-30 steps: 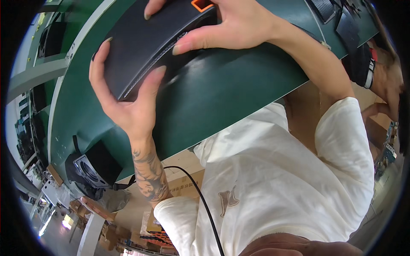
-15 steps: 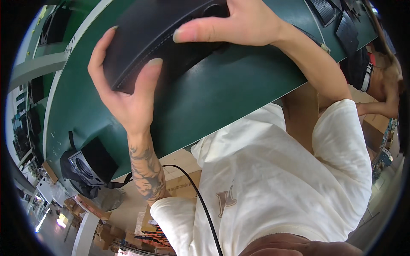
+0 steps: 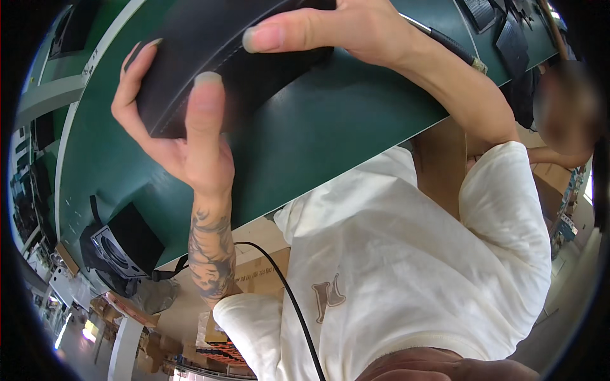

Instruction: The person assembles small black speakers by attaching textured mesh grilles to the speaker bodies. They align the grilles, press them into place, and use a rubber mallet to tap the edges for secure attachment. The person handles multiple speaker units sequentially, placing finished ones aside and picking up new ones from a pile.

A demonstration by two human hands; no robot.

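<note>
A black, leather-like piece (image 3: 190, 51) with a curved, stitched edge is held over the green table; its far end runs out of the picture, and I cannot tell its exact kind. My left hand (image 3: 197, 143) is closed round its near left end, thumb on the stitched side and fingers behind. On the right, my right hand (image 3: 356, 32) grips it, with the thumb lying along the stitching; its other fingers are hidden. Just past my right forearm lies a tool (image 3: 448, 46) with a dark handle, a silvery shaft and a pale tip.
On the table's left end stands a black box (image 3: 130, 244) with a round, ringed front, beside a strap. Flat black pieces (image 3: 511, 44) lie at the far right. A co-worker (image 3: 565, 108) is at the right. A black cable (image 3: 279, 273) hangs before my shirt.
Both hands and the black piece have shifted slightly left, and the piece has tilted a little. More of the dark-handled tool shows. The co-worker at the right has moved.
</note>
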